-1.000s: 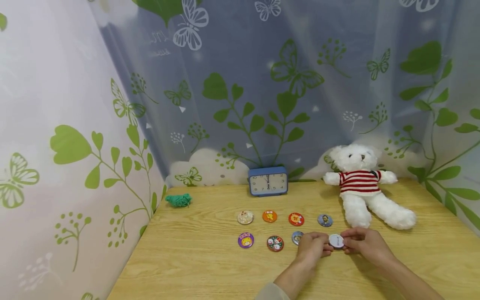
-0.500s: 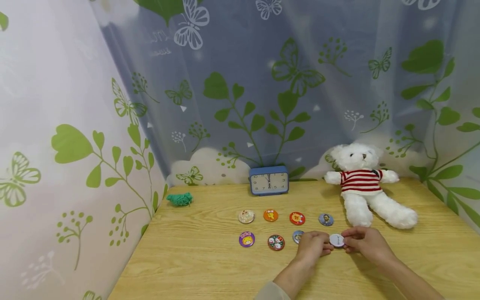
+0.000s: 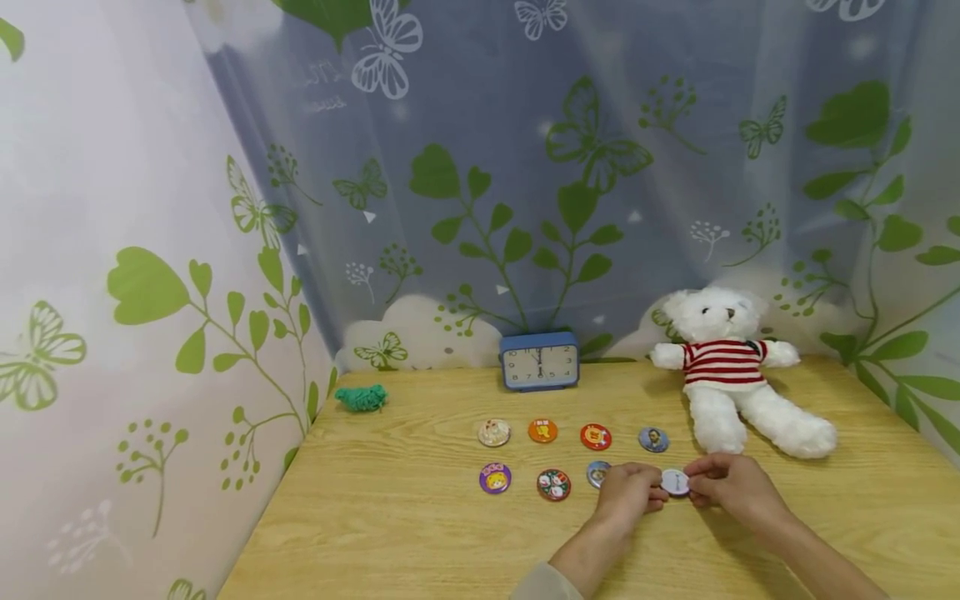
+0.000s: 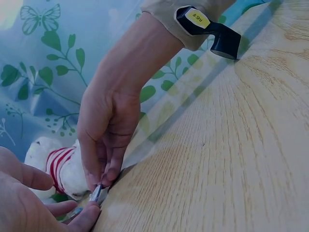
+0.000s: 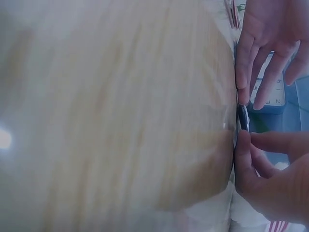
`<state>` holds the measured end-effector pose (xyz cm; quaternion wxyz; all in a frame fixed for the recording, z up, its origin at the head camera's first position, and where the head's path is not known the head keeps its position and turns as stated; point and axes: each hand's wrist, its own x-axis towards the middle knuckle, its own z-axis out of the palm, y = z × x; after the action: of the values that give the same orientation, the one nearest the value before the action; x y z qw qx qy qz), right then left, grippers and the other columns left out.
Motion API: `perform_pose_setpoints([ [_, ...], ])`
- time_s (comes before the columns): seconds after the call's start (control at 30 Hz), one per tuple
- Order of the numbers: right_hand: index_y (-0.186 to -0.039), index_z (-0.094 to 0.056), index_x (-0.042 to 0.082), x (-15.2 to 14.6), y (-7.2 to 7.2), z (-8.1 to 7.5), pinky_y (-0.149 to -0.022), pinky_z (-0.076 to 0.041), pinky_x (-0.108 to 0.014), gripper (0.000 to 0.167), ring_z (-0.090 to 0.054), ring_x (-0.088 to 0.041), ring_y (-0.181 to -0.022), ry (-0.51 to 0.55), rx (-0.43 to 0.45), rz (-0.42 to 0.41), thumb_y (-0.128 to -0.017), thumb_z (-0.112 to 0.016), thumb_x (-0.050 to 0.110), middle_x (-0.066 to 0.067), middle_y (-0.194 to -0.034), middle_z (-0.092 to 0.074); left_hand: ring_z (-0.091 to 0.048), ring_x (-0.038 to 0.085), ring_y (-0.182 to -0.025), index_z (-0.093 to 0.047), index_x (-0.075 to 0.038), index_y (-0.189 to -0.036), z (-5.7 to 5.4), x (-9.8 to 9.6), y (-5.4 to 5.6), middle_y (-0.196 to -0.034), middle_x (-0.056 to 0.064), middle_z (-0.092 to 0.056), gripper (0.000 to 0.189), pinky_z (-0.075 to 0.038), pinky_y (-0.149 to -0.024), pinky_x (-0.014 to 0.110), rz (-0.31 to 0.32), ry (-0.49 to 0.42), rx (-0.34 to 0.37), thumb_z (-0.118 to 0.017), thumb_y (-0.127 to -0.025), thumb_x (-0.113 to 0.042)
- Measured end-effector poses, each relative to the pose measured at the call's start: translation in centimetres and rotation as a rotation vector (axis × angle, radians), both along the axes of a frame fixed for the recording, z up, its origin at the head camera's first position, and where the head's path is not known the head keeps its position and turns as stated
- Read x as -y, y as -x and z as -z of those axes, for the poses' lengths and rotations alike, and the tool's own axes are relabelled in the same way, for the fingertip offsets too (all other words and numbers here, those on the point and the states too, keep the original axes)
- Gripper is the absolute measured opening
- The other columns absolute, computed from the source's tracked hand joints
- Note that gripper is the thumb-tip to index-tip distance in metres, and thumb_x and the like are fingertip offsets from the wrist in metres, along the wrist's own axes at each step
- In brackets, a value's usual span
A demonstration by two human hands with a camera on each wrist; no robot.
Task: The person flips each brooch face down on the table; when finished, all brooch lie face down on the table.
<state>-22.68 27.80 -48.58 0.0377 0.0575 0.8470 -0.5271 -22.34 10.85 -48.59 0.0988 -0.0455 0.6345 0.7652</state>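
A round button badge (image 3: 675, 482) with a pale upper face and a thin dark line lies low over the wooden table, between both hands. My right hand (image 3: 737, 490) pinches its right edge with thumb and finger. From the other side, my left hand (image 3: 628, 492) touches the badge's left edge with its fingertips; in the left wrist view that hand's thumb (image 4: 36, 178) stands apart from the badge. Seen edge-on in the right wrist view, the badge (image 5: 243, 117) is a thin dark disc. Beside the left hand, a blue badge (image 3: 598, 474) is partly hidden.
Several picture badges lie in two rows, among them a purple one (image 3: 495, 478), a red one (image 3: 596, 437) and a blue portrait one (image 3: 653, 439). Behind stand a blue clock (image 3: 540, 363) and a white teddy bear (image 3: 724, 367). A green bundle (image 3: 362, 398) lies at the back left.
The whole head view has shifted very slightly. Both hands keep their place at the pale badge, and the other badges stay where they were.
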Motion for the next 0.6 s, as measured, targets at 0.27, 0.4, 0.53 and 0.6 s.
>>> perform_pose_setpoints([
  [0.27, -0.112, -0.065, -0.018, 0.3, 0.1, -0.6, -0.067, -0.062, -0.028, 0.035, -0.071, -0.014, -0.076, 0.045, 0.043, 0.017, -0.105, -0.048, 0.011, -0.010, -0.092, -0.076, -0.067, 0.015, -0.075, -0.072, 0.008, -0.098, 0.0, 0.1, 0.1, -0.086, 0.012, -0.070, 0.017, -0.063, -0.075, 0.029, 0.012, 0.003, -0.011, -0.062, -0.087, -0.001],
  [0.4, -0.113, -0.063, -0.021, 0.4, 0.1, -0.8, -0.068, -0.063, -0.030, 0.038, -0.071, -0.014, -0.078, 0.064, 0.062, 0.018, -0.106, -0.044, 0.012, -0.010, -0.093, -0.076, -0.067, 0.015, -0.073, -0.071, 0.007, -0.096, 0.1, 0.1, 0.1, -0.086, 0.012, -0.070, 0.016, -0.063, -0.074, 0.027, 0.010, -0.008, -0.007, -0.061, -0.085, 0.001],
  [0.53, -0.117, -0.062, -0.020, 0.3, 0.2, -1.1, -0.069, -0.063, -0.030, 0.041, -0.070, -0.014, -0.079, 0.087, 0.087, 0.018, -0.108, -0.043, 0.015, -0.006, -0.093, -0.075, -0.067, 0.016, -0.074, -0.070, 0.008, -0.098, 0.1, 0.2, 0.1, -0.088, 0.013, -0.069, 0.016, -0.063, -0.076, 0.030, 0.009, -0.022, 0.003, -0.062, -0.085, 0.003],
  [0.6, -0.121, -0.060, -0.020, 0.2, 0.2, -1.2, -0.069, -0.063, -0.031, 0.044, -0.070, -0.014, -0.079, 0.099, 0.099, 0.015, -0.109, -0.043, 0.018, -0.004, -0.094, -0.074, -0.068, 0.018, -0.077, -0.070, 0.008, -0.100, -0.1, 0.3, 0.2, -0.091, 0.013, -0.069, 0.016, -0.063, -0.078, 0.032, 0.014, -0.024, 0.004, -0.063, -0.086, 0.003],
])
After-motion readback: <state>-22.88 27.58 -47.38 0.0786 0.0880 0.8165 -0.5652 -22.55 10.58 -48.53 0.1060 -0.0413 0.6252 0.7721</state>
